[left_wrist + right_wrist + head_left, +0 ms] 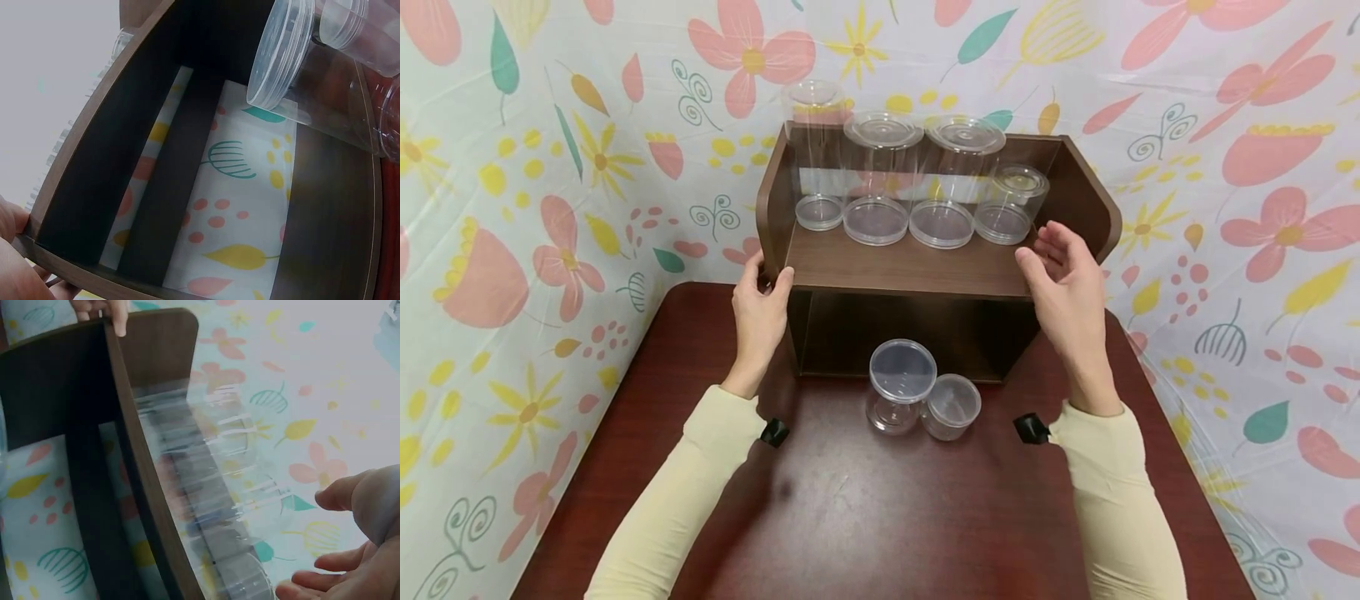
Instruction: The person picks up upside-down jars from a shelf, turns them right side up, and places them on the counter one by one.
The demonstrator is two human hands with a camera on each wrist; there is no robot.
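Observation:
A brown two-level wooden shelf (910, 262) stands at the back of the table. My left hand (760, 312) grips its left side at the upper board, thumb on the front edge and fingers around the outside. On the upper board stand a tall narrow clear jar (818, 158), two wide clear jars (882, 179) and a short clear jar (1011, 204) at the right end. My right hand (1070, 279) is at the board's right front corner, close to the short jar, its fingers loosely bent and nothing held. In the right wrist view its thumb (340, 492) stands apart from the fingers.
Two lidded clear jars stand on the table before the shelf's lower opening: a taller one (901, 383) and a smaller one (952, 407) beside it. Floral cloth (587, 167) hangs behind and at both sides of the dark red table (850, 517).

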